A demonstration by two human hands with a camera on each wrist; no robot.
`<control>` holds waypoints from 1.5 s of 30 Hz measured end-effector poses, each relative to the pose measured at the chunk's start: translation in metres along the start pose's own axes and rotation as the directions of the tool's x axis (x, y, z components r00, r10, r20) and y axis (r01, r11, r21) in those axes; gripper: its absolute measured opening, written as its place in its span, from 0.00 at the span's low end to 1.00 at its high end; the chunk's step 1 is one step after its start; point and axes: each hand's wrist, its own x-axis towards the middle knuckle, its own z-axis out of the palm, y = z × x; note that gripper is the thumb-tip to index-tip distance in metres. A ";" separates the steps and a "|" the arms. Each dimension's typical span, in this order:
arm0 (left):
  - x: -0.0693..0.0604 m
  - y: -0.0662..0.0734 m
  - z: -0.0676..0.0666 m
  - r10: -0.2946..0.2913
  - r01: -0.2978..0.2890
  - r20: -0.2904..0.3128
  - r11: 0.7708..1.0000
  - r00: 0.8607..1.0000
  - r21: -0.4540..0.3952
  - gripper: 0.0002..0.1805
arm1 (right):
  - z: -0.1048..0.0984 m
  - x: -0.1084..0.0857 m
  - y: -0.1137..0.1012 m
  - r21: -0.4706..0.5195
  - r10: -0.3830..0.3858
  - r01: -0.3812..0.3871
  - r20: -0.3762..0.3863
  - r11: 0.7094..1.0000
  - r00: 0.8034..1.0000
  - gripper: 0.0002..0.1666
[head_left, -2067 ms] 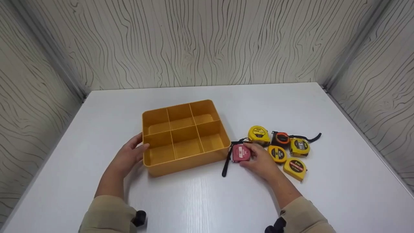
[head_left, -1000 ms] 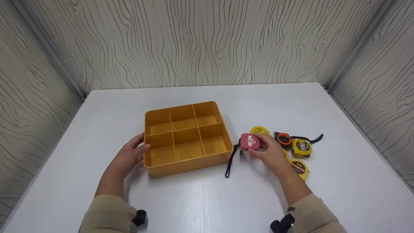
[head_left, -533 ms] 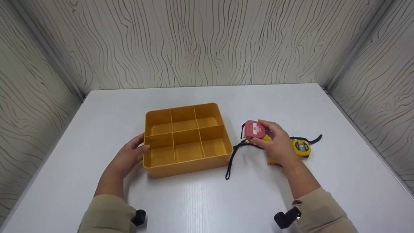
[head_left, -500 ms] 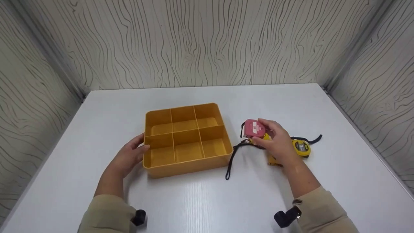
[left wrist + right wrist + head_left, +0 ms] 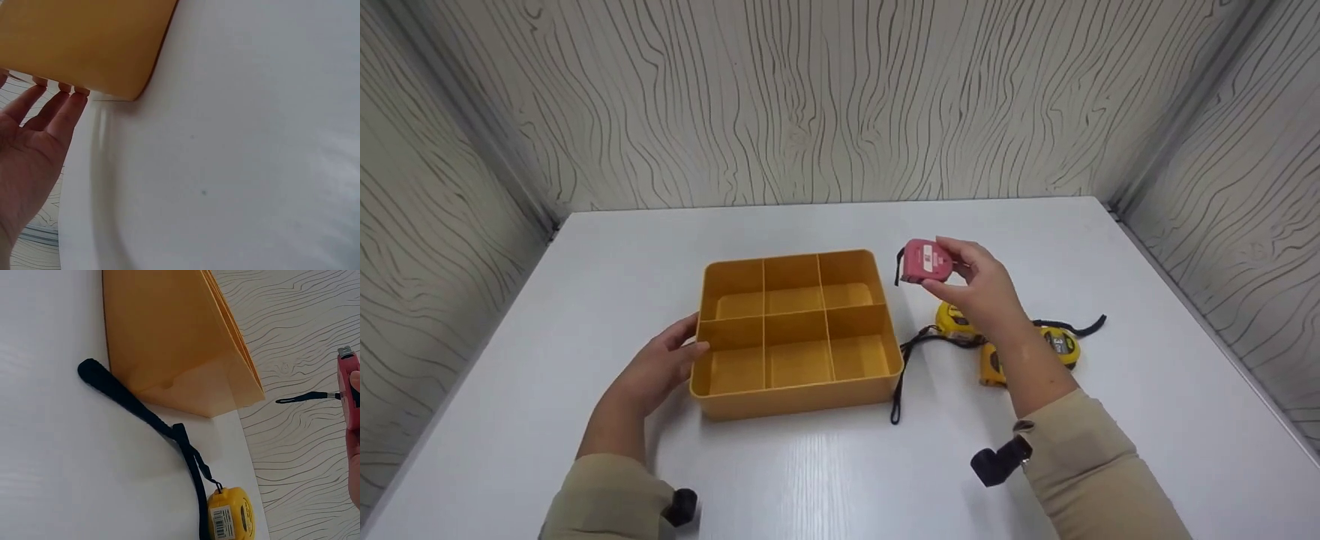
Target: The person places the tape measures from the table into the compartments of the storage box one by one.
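In the head view, my right hand [image 5: 979, 285] holds a pink tape measure [image 5: 928, 260] between thumb and fingers, above the table right of the box. A short black strap hangs from its end. In the right wrist view, the same pink tape measure [image 5: 350, 399] shows at the right edge, with part of the hand. My left hand [image 5: 656, 367] rests against the left side of an orange box [image 5: 802, 397] with several compartments, its thumb at the rim. Nearly straight fingers [image 5: 64, 115] touch the box's wall in the left wrist view.
Right of the box lie several yellow tape measures, among them one [image 5: 952, 321] at the back, one [image 5: 992, 367] partly behind my forearm and one [image 5: 1063, 345] farther right. A black wrist strap [image 5: 901, 375] runs along the box's right side on the white table [image 5: 810, 480].
My right hand has lifted the pink tape measure off the table and carried it up and toward the back. The box has turned slightly clockwise, with my left hand staying at its side.
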 end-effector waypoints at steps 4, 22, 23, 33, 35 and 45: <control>0.000 0.000 -0.001 0.021 -0.021 0.017 0.999 1.000 -0.037 0.38 | 0.008 0.011 -0.008 0.016 -0.037 0.037 0.007 0.999 0.999 0.42; 0.002 0.000 -0.001 -0.030 0.030 -0.017 1.000 0.999 0.008 0.40 | 0.060 0.027 -0.003 -0.001 -0.032 0.033 0.089 0.999 0.996 0.39; 0.002 0.000 -0.001 -0.030 0.030 -0.017 0.999 0.999 0.010 0.40 | 0.061 0.028 -0.002 0.000 -0.025 0.025 0.093 1.000 0.995 0.39; 0.002 0.000 0.000 0.017 -0.016 0.015 0.999 1.000 -0.029 0.38 | 0.071 0.036 0.009 0.001 0.040 -0.041 0.117 0.999 0.992 0.41; 0.002 0.000 0.000 0.029 -0.028 0.023 0.999 0.999 -0.040 0.37 | 0.074 0.037 0.012 -0.001 0.044 -0.044 0.119 0.999 0.992 0.41; 0.001 0.001 -0.002 0.019 -0.019 0.017 1.000 1.000 -0.016 0.38 | 0.090 0.038 0.020 -0.035 0.020 -0.016 0.118 0.999 0.993 0.42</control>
